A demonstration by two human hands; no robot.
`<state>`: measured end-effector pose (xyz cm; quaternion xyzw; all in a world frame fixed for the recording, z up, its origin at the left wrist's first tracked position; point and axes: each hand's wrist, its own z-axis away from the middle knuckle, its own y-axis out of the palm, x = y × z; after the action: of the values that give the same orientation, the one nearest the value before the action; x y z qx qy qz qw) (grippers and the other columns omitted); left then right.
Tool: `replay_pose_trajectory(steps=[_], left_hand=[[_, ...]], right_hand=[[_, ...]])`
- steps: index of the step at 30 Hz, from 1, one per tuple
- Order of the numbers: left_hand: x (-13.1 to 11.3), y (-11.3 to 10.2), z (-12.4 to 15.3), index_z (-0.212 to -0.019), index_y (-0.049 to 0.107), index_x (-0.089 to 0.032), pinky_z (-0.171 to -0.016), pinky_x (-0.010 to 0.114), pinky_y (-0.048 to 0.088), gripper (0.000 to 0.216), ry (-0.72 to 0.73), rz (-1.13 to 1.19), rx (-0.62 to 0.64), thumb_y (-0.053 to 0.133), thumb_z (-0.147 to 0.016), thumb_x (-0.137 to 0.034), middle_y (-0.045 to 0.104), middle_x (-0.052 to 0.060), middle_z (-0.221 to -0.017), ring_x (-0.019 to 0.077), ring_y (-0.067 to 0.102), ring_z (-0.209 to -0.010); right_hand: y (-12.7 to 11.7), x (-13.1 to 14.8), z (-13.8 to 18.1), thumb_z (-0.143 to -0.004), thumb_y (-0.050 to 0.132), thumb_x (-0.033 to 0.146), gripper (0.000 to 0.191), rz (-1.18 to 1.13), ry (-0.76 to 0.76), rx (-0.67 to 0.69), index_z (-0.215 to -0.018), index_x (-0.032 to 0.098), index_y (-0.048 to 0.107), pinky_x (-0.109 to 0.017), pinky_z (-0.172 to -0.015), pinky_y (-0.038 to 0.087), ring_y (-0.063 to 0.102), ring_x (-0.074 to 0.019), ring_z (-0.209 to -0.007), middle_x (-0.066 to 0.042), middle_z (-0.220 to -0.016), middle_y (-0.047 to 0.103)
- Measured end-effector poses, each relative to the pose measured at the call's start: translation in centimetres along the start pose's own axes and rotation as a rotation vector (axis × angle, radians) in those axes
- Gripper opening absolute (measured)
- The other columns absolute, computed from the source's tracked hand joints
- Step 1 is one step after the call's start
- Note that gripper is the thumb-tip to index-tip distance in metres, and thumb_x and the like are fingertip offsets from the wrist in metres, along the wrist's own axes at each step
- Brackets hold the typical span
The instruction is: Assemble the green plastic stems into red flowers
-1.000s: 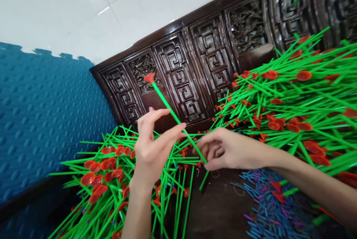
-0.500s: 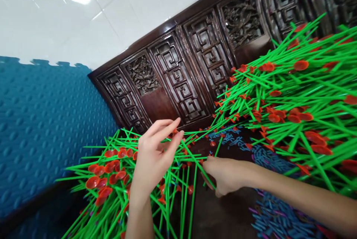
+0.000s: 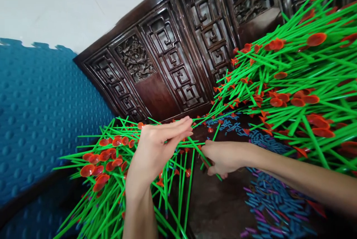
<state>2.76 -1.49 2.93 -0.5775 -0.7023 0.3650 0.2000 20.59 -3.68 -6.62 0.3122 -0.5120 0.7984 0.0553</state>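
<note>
My left hand (image 3: pixel 156 149) hovers over a heap of green sticks with red suction cups (image 3: pixel 106 164), fingers stretched out flat and close together, touching the top sticks. My right hand (image 3: pixel 223 157) is curled around one green stick (image 3: pixel 205 159) that slants down past its fingers toward the dark wooden surface (image 3: pixel 212 205). The stick's upper end runs under the fingertips of my left hand. I cannot see its cup end.
A bigger pile of green sticks with red cups (image 3: pixel 295 83) fills the right. Small blue and purple pieces (image 3: pixel 264 202) lie scattered under my right forearm. A carved dark wood panel (image 3: pixel 173 57) stands behind, a blue foam mat (image 3: pixel 41 112) at left.
The stick that stood raised with its red cup in the air has come down onto the left heap. My left fingers have flattened out; my right hand moved lower.
</note>
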Motion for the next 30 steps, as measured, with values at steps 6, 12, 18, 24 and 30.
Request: replay_pose_trajectory(steps=[6, 12, 18, 24, 30], left_hand=[[-0.6, 0.2, 0.0, -0.108, 0.074, -0.024, -0.089, 0.026, 0.064, 0.034, 0.007, 0.065, 0.008, 0.074, -0.08, -0.004, 0.074, -0.004, -0.107, 0.0162, 0.075, -0.093], [-0.6, 0.2, 0.0, -0.107, 0.074, -0.027, -0.086, 0.028, 0.066, 0.035, -0.006, 0.11, 0.018, 0.072, -0.081, -0.003, 0.074, -0.006, -0.107, 0.0169, 0.076, -0.091], [-0.5, 0.5, -0.1, -0.105, 0.075, -0.019, -0.092, 0.021, 0.062, 0.03, -0.003, 0.122, 0.028, 0.072, -0.08, -0.001, 0.075, -0.002, -0.106, 0.0143, 0.074, -0.098], [-0.3, 1.0, -0.2, -0.106, 0.074, -0.018, -0.089, 0.019, 0.062, 0.029, 0.002, 0.094, 0.013, 0.072, -0.082, -0.002, 0.075, -0.001, -0.108, 0.0128, 0.075, -0.094], [0.4, -0.3, 0.0, -0.111, 0.073, -0.024, -0.071, 0.022, 0.065, 0.028, -0.035, -0.025, -0.155, 0.068, -0.087, -0.009, 0.078, -0.002, -0.103, 0.0092, 0.074, -0.069]], right_hand=[[-0.1, 0.3, 0.4, -0.073, 0.062, 0.015, 0.024, -0.01, -0.005, 0.028, -0.097, 0.013, 0.067, -0.028, -0.069, 0.051, 0.067, -0.0193, -0.064, 0.003, -0.052, 0.062], [-0.2, 1.0, 0.9, -0.073, 0.059, 0.012, 0.032, -0.019, 0.097, 0.084, -0.105, 0.013, 0.062, -0.023, -0.049, 0.044, 0.068, -0.018, -0.061, -0.002, -0.074, 0.07], [-0.2, 1.4, 0.9, -0.072, 0.06, 0.009, 0.025, 0.016, 0.157, 0.084, -0.096, 0.014, 0.064, -0.023, -0.048, 0.041, 0.068, -0.0194, -0.064, -0.001, -0.07, 0.069], [-0.1, 1.1, 0.5, -0.078, 0.061, 0.015, 0.01, -0.001, 0.141, 0.126, -0.086, 0.015, 0.067, -0.021, -0.051, 0.044, 0.066, -0.0162, -0.062, 0.002, -0.06, 0.062], [-2.2, 0.7, 2.2, -0.059, 0.086, 0.026, 0.029, 0.251, 0.13, 0.126, -0.083, 0.013, 0.075, -0.025, -0.051, 0.043, 0.07, -0.0247, -0.076, -0.005, -0.082, 0.07]])
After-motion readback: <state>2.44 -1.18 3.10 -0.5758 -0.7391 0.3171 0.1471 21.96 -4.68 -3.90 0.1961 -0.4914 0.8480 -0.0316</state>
